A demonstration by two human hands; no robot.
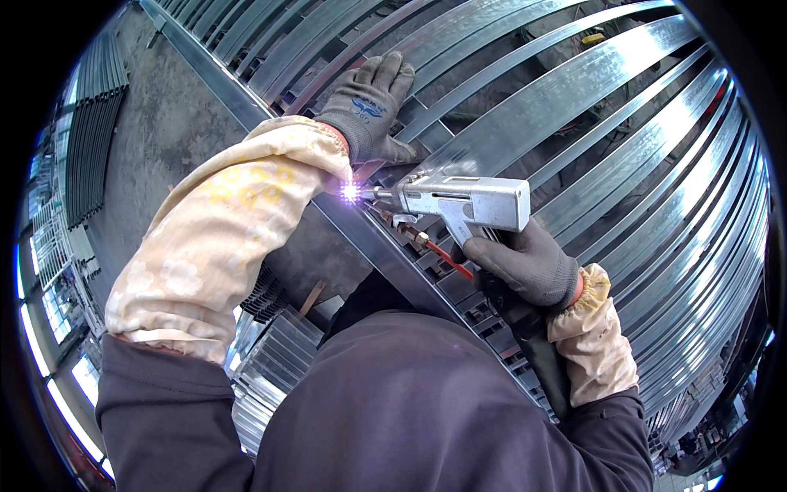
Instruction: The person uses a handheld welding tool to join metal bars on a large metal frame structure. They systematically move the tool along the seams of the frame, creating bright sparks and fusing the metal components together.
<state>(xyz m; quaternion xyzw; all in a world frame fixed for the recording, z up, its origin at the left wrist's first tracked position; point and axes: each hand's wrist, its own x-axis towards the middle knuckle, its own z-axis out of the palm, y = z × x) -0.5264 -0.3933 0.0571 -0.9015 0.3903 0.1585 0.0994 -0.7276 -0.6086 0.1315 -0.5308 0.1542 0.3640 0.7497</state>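
Note:
My right hand [529,261], in a grey glove, is wrapped round the grip of a silver handheld welding gun [467,199]. Its nozzle points left, and a bright violet-white spark [351,192] glows at the tip, on the near rail [369,246] of a metal frame. A red hose [449,261] with a brass fitting runs beneath the gun, beside a thick black cable [537,353]. My left hand [369,107], also gloved in grey, lies flat with fingers stretched out over the metal bars [492,131], just beyond the spark. Nothing shows in its grasp.
Long shiny metal bars with gaps between them fill the right side. Dark stacked bars [90,139] stand at the far left, beyond the concrete floor [164,90]. More metal tubes [275,361] lie below left of the rail. A small yellow object [592,38] sits among the far bars.

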